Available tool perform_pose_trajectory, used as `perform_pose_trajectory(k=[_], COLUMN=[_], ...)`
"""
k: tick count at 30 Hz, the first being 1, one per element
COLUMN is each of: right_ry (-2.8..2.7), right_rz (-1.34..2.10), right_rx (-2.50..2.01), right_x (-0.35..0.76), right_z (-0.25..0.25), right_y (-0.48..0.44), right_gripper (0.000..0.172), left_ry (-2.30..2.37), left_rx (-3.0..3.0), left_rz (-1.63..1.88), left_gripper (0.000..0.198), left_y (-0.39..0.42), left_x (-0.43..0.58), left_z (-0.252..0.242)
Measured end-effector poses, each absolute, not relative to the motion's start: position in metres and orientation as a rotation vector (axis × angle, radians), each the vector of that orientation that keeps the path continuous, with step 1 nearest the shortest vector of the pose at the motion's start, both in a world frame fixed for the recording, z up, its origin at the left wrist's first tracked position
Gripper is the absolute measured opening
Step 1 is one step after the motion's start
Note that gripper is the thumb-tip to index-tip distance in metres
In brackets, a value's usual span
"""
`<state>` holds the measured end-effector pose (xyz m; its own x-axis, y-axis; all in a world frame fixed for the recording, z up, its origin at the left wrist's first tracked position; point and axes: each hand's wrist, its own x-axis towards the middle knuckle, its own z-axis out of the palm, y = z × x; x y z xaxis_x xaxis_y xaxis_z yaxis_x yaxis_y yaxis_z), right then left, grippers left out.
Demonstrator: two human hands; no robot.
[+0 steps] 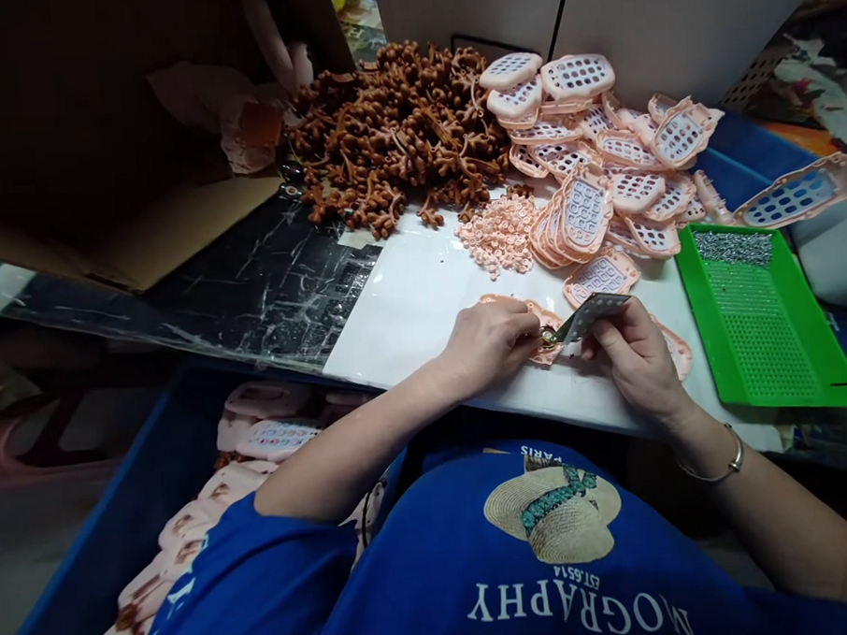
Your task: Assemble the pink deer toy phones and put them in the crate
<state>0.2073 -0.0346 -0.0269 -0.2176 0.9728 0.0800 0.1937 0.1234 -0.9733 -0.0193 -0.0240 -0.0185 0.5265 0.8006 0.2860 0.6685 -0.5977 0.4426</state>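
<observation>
My right hand (640, 359) pinches a thin dark circuit board (595, 312) between thumb and fingers, holding it tilted up off the table. Against the board's lower edge is a small round part with a gold-coloured rim (549, 336). My left hand (491, 343) is closed beside this part, fingertips bent down over a pink plastic shell (548, 354); what they grip is hidden. Another pink shell (677, 348) lies partly behind my right hand. Just beyond the hands rests a pink shell with a white keypad (600, 277).
Brown moulded pieces (401, 131) are heaped at the back, beside small pink parts (500, 230) and piled keypad shells (627, 159). A green tray (768, 340) with screws stands right. A cardboard box (202, 234) and another person's hand (290, 61) are left. Below sits a blue bin (142, 470) of pink pieces.
</observation>
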Motion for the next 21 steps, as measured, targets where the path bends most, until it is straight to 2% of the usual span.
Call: perform_pose_trajectory(k=[9, 16, 21], right_ry=[-1.513, -1.634, -1.787], right_rz=[1.146, 1.108, 1.043], right_rx=[-1.19, -1.154, -1.097], right_x=[0.202, 0.209, 0.215], right_z=[-0.025, -0.028, -0.029], right_y=[-0.033, -0.036, -0.036], right_gripper=[0.007, 0.004, 0.008], left_ry=[1.134, 1.166, 1.142], left_rx=[2.544, 2.407, 2.39], left_rz=[0.638, 0.684, 0.646], left_gripper=[0.029, 0.02, 0.015], left_y=[-0.026, -0.022, -0.019], left_x=[-0.025, -0.02, -0.023], left_z=[-0.016, -0.018, -0.017])
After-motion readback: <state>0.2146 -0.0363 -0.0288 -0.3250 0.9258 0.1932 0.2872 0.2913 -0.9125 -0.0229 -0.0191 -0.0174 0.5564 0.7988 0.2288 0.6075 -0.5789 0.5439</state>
